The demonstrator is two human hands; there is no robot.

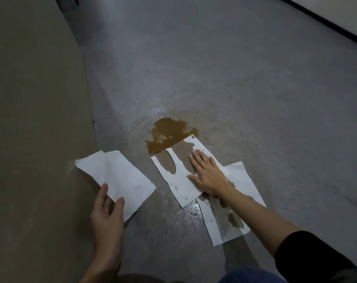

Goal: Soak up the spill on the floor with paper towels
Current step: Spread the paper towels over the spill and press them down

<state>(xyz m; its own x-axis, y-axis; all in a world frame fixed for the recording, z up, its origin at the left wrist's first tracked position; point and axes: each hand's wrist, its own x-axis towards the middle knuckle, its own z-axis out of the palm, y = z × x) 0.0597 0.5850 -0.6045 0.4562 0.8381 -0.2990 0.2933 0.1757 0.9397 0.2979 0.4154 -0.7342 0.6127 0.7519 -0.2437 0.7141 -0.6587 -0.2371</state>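
A brown spill lies on the grey floor, with a thin wet sheen spreading round it. My right hand presses flat, fingers straight, on a white paper towel that covers the spill's near edge and shows brown soaked patches. A second towel, also stained, lies partly under it and under my right forearm. My left hand pinches the near corner of a dry white paper towel, held above the floor to the left of the spill.
A tan flat panel or wall runs along the left side. A black baseboard under a pale wall crosses the top right. Wet floor glistens between the towels. My knees show at the bottom edge.
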